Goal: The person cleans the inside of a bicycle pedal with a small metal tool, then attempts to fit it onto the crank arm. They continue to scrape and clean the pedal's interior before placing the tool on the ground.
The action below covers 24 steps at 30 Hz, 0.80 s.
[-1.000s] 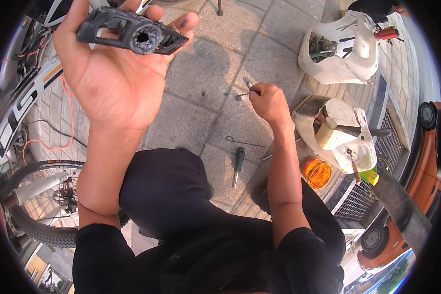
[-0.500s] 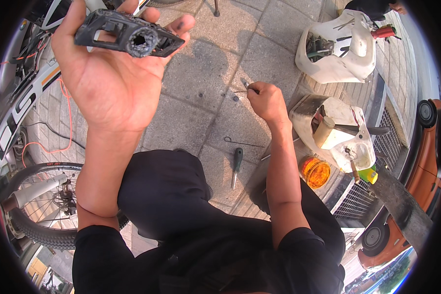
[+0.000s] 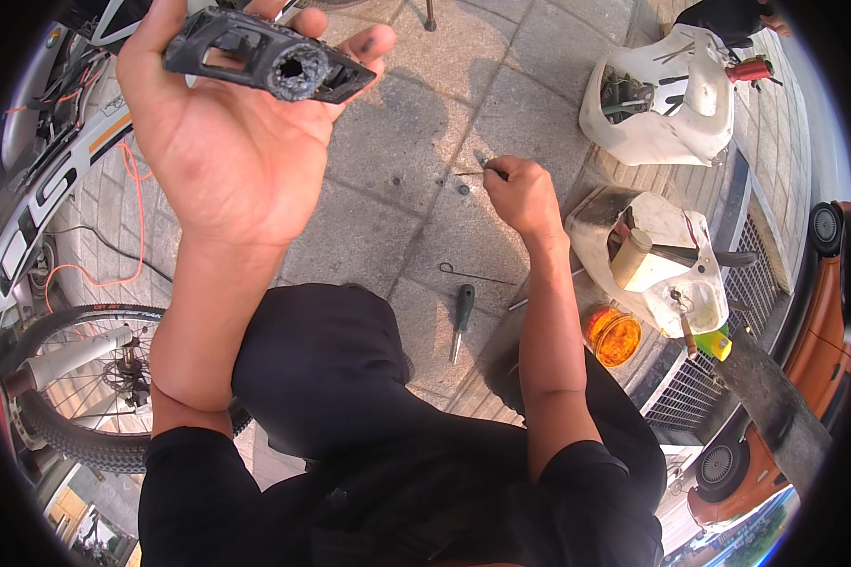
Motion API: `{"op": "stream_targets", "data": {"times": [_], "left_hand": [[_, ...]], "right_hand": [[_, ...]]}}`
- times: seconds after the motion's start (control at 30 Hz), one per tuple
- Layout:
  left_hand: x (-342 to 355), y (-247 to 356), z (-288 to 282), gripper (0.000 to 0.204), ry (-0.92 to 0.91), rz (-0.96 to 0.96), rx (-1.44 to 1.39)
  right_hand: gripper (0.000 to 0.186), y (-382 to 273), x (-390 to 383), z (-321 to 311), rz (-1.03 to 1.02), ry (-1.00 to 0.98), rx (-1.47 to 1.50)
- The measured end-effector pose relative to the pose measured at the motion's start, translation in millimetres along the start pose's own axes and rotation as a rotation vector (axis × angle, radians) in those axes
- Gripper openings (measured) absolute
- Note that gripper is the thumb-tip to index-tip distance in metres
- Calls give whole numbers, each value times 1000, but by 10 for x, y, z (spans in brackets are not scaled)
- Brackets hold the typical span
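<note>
My left hand (image 3: 232, 165), palm up in the upper left, has its fingers curled behind a black bicycle pedal (image 3: 213, 52), whose round bore faces up, rimmed with dark grease. My right hand (image 3: 522, 198) is closed on a small metal tool (image 3: 479, 162), too small to identify; a thin rod sticks out near the fingertips. Small dark round pieces (image 3: 463, 190) lie on the paving beside it. Below, a bent wire (image 3: 473, 275) and a green-handled screwdriver (image 3: 463, 312) lie on the paving (image 3: 369, 217).
A bicycle (image 3: 95, 165) with orange and black cables fills the left. Two cut white jugs of tools (image 3: 591, 104) (image 3: 704, 293), an orange grease tub (image 3: 616, 335) and a metal grate (image 3: 676, 392) line the right. A person in dark clothing (image 3: 704, 19) is at top right; an orange car (image 3: 813, 340) is beyond.
My left hand and the pedal have shifted slightly right in view, as has much of the surroundings. My right hand keeps its closed grip near the paving.
</note>
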<state>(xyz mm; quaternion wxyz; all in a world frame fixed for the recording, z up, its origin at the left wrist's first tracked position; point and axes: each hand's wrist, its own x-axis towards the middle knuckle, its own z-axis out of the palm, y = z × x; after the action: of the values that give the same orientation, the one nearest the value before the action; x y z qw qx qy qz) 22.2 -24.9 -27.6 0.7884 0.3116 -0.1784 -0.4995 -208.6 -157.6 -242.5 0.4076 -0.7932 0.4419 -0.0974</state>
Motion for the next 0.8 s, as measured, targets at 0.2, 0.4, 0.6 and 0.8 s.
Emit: {"op": "stream_targets", "data": {"times": [0.2,0.4,0.6,0.8], "left_hand": [[-3,-2,0,69,-6,-1,-4],[-7,8,11,68,-3,-4,-8],[-15,14,25,68,12,0,-9],[-18,18,12,68,9,2,-12]], "right_hand": [[22,-33,-6,-6,0,-8,-7],[22,-54,-15,4,1,-20,0],[22,-66,-19,23,4,-23,-8],[22,-77,-14,25,6,-44,-13]]}}
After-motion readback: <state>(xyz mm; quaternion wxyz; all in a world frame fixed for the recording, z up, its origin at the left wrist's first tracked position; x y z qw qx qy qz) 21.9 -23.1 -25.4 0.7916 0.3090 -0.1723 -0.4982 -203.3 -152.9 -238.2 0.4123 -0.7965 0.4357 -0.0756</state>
